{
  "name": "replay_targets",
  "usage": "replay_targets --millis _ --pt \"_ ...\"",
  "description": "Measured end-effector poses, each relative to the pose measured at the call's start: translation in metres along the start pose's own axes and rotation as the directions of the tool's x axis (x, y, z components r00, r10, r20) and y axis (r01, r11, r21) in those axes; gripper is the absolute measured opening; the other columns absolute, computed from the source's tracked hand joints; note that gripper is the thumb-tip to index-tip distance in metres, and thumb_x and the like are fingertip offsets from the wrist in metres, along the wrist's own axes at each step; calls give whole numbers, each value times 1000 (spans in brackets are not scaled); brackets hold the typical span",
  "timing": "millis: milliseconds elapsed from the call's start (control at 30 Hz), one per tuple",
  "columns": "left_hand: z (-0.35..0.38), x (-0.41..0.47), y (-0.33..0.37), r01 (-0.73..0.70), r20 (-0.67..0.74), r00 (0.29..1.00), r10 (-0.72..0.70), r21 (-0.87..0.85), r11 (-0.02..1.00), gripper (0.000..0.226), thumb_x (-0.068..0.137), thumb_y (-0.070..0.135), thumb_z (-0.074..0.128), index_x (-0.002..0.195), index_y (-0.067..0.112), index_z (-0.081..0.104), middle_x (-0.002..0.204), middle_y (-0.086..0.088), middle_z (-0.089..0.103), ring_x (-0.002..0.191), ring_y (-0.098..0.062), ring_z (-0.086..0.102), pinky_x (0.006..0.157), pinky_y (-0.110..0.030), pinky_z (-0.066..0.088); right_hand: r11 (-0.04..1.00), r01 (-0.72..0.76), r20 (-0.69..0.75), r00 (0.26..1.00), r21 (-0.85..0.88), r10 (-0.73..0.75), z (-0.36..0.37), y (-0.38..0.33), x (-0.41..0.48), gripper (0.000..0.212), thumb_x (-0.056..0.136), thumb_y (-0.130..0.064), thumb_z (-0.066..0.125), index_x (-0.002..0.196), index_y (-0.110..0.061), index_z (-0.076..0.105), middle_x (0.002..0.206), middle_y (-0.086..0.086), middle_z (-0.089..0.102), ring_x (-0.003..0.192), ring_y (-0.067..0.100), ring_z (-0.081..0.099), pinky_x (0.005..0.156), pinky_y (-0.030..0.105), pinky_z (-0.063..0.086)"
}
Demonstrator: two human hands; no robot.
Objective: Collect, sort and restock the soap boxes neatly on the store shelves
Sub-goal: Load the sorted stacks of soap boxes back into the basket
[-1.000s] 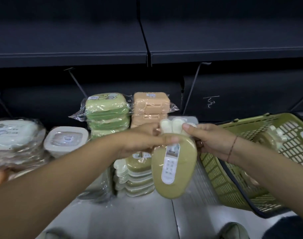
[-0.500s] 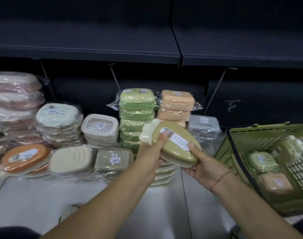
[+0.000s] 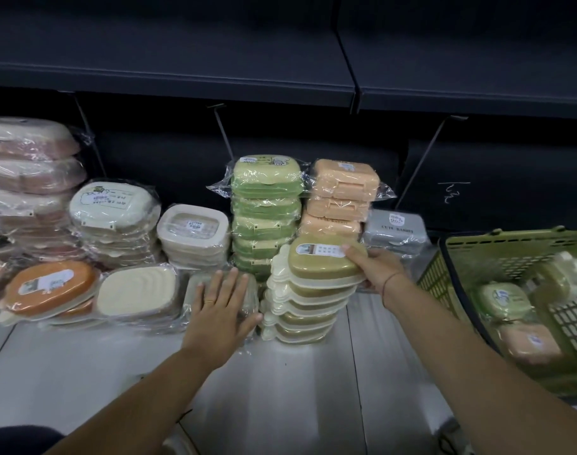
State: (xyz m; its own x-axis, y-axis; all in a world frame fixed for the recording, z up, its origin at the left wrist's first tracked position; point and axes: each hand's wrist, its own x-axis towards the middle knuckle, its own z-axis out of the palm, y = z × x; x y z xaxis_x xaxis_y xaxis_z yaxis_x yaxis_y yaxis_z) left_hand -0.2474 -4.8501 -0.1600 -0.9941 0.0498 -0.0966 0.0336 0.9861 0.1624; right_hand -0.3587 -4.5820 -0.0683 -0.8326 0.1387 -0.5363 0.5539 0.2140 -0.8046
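An olive-green oval plastic soap box (image 3: 323, 266) sits atop a stack of matching boxes (image 3: 300, 311) on the white shelf (image 3: 280, 389), long axis left to right, its right end held in the curled grip of the right hand (image 3: 375, 270). The left hand (image 3: 221, 310) lies flat on a film-wrapped box (image 3: 191, 290) just left.

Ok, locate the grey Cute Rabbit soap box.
Head view, right of centre: the grey soap box sits between the peach box stack and the green basket, behind the right hand.

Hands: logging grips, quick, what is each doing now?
Left hand: open, flat on the clear-wrapped grey soap box.
Right hand: grips the olive oval plastic soap box.
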Motion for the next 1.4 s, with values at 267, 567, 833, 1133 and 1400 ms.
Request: replay_targets --millis 267,567,833,1133,1400 --pt "0 -1 0 4 7 1000 -4 36 999 77 98 67 10 149 13 30 153 -11 39 142 -30 23 116 -46 3 995 85 -103 991 -53 -90 19 19 11 64 80 -43 74 132 -11 53 125 7 59 109 24 55 98 39 45" --pt "-17 8 18 65 -36 997 -71 -136 989 111 75 85 -15 156 13 12 163 -5 13 150 -20 0 120 -38 -9 973 129 21 992 -189 -128 -1 16 -1 60 91 -53 55 135 -14 51 131 4 57 112 20 52 97 35 41" --pt "-87 51 176 -381 -282 918 279 -430 818 76 93 69 26 138 12 48 140 -7 48 130 -17 36 107 -25 23 790 121 412 894 -601 176 -182 -35 -12 60 82 -56 52 126 -15 52 130 10 59 115 18 60 97 30 48" --pt "-38 127 403 -417 220 796 564 -476 774 60 98 56 38 144 17 37 145 -1 34 131 -23 39 105 -38 37 778 -215 -78 974 -591 211 -382 55 36 76 83 -61 58 137 -8 49 137 6 50 125 27 49 100 38 43" --pt "83 208 519 235 690 699 189 -471 850 65 99 44 48 150 10 28 152 -14 35 137 -32 39 109 -41 35 721 -283 23 924 -632 382 -420 177 147 111 66 -49 84 151 -12 23 145 14 47 130 30 47 107 40 40"
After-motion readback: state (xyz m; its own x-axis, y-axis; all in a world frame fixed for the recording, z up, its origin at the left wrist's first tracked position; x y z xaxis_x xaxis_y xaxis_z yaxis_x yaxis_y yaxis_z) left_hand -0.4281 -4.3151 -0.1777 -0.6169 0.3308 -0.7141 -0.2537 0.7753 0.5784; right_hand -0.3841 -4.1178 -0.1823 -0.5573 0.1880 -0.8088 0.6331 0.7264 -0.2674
